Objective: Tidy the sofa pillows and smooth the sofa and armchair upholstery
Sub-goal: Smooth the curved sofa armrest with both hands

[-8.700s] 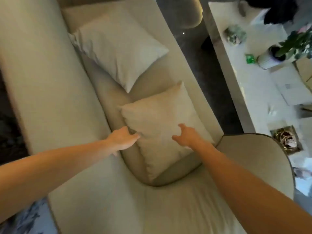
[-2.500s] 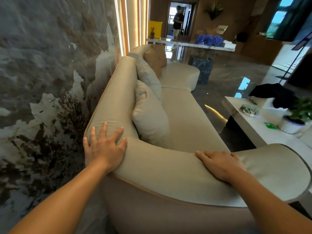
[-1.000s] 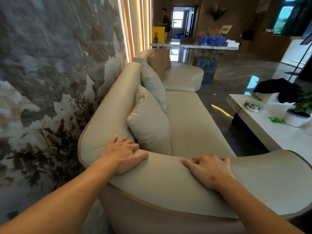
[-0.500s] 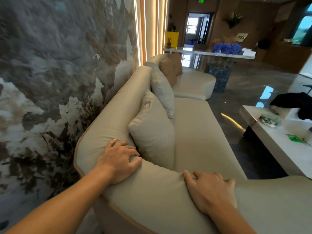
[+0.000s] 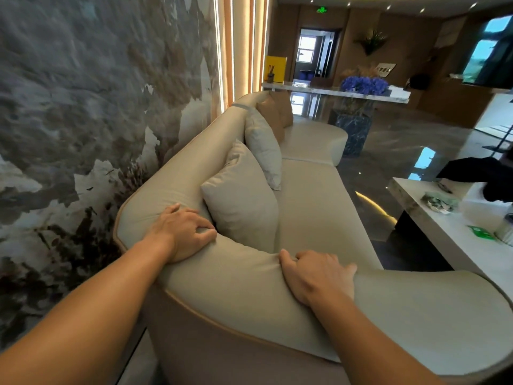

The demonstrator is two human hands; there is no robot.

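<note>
We note left hand (image 5: pixel 183 234) and right hand (image 5: pixel 319 276) lie palm-down, fingers curled, gripping nothing, on sofa (image 5: pixel 236 287) arm; upholstery looks soft w/ give, best smoothed by flat palms.

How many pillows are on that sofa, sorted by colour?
Beige pillows: 2, the near one and the one behind it.
Tan-brown pillows: 2, the front one and the one behind it.
Total: 4 pillows.
</note>
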